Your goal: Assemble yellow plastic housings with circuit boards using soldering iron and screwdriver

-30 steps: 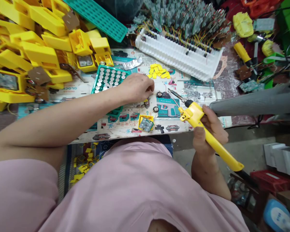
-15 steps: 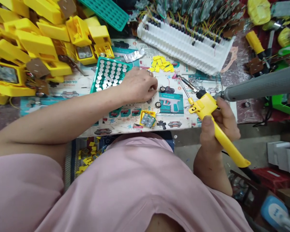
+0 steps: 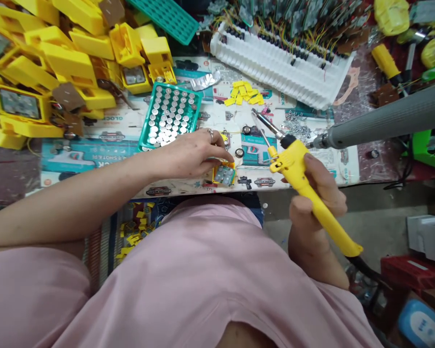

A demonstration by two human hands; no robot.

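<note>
My left hand point(image 3: 188, 152) is closed at the upper edge of a small yellow plastic case point(image 3: 215, 175), its thumb mostly hidden. A green circuit board point(image 3: 225, 175) sits in that case. Wrapped round a yellow soldering iron point(image 3: 308, 186) is my right hand point(image 3: 319, 198); the metal tip points up and left over the table. Beside my left wrist stands a green tray point(image 3: 143, 128) with many silver button cells in rows. One dark-rimmed round part point(image 3: 239, 152) lies just above the case, and a second round part point(image 3: 246, 129) lies farther back.
A grey power screwdriver point(image 3: 377, 121) reaches in from the right, close to the iron. Yellow housings point(image 3: 65, 63) are heaped at left. Behind stand a white foam rack point(image 3: 271, 72) with wired boards and a pile of yellow pieces point(image 3: 244, 92). Small screws point(image 3: 297, 125) lie near the iron.
My left hand has moved down from beside the button-cell tray to the small yellow case. My right hand has shifted slightly left with the soldering iron.
</note>
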